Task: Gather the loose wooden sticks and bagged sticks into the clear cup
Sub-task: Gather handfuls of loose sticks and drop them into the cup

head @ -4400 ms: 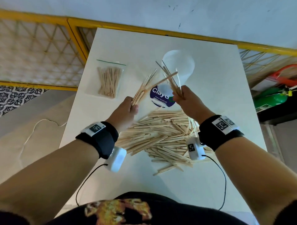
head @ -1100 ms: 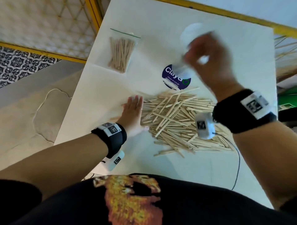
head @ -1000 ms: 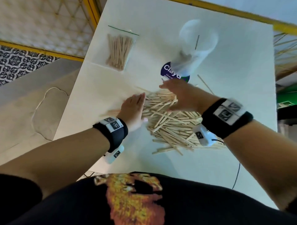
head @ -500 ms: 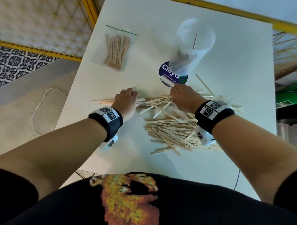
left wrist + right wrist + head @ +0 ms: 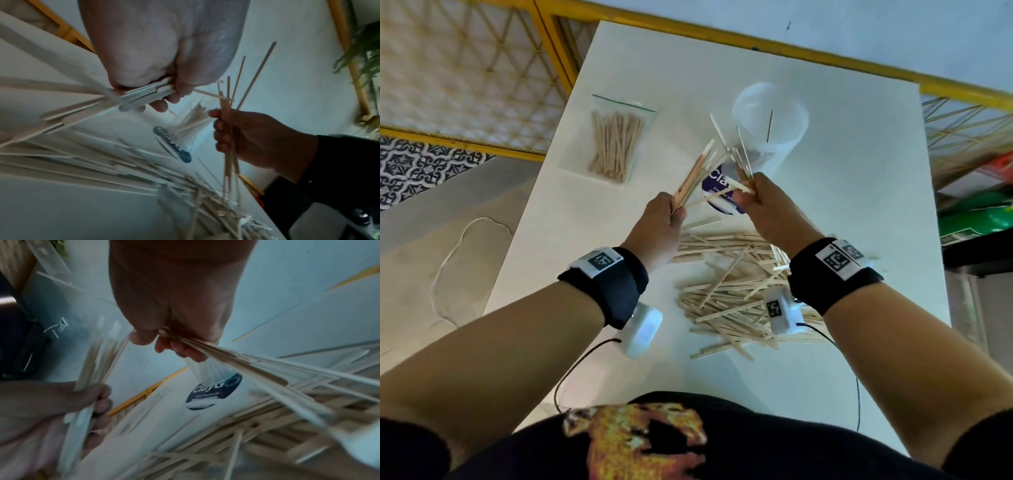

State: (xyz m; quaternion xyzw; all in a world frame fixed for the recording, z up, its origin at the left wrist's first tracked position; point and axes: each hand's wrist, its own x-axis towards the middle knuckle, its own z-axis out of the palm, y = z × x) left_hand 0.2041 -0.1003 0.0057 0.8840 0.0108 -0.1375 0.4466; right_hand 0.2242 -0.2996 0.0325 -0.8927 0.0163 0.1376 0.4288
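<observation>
My left hand (image 5: 669,214) grips a bundle of flat wooden sticks (image 5: 693,176) that points up and to the right. Close beside it, my right hand (image 5: 751,195) holds a thinner bunch of sticks (image 5: 741,159) whose tips fan out in front of the clear cup (image 5: 770,116). The cup stands upright with a few sticks inside. A large pile of loose sticks (image 5: 729,291) lies on the white table (image 5: 859,192) below both hands. The bagged sticks (image 5: 616,144) lie flat at the far left. The left wrist view shows my left hand (image 5: 162,92) curled round its bundle.
A round blue sticker (image 5: 714,192) marks the table at the cup's base. Yellow railings (image 5: 551,44) run along the far and left table edges. Wrist camera cables trail over the near table edge (image 5: 858,394). Green and red objects (image 5: 976,216) sit beyond the right edge.
Half a second ago both hands were down on the pile, closing on sticks. Now both have lifted, each with a bundle, up to just in front of the cup.
</observation>
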